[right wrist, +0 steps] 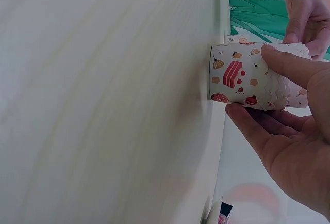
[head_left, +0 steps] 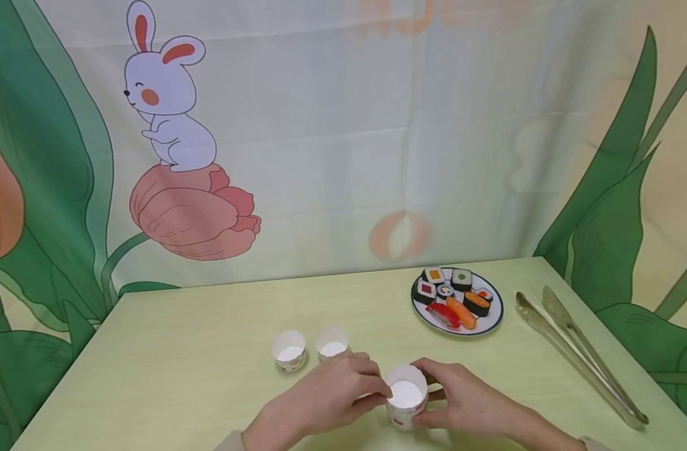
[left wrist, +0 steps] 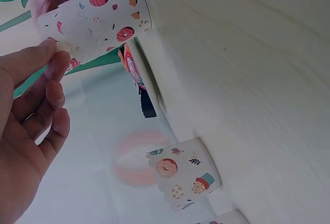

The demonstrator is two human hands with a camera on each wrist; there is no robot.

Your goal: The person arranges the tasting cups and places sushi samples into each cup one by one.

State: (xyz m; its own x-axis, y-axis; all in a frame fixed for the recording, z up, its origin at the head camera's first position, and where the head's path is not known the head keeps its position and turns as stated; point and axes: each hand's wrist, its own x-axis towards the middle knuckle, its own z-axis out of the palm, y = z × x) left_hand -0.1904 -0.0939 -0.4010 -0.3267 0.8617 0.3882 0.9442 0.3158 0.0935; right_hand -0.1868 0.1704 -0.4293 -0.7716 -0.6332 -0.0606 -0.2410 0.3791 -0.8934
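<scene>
A small stack of white paper baking cups, printed with cakes and doughnuts, stands upright on the table near its front. My right hand grips the stack from the right, thumb on one side and fingers on the other. From the left, my left hand pinches the scalloped rim of the top cup between thumb and forefinger. In the right wrist view several overlapping rims show on the stack. Two single baking cups, one at the left and one beside it, stand beyond my left hand, which partly hides the nearer one.
A round plate of sushi pieces sits at the back right of the light green table. Metal tongs lie spread along the right side. A printed cloth with a rabbit and tulips hangs behind the table.
</scene>
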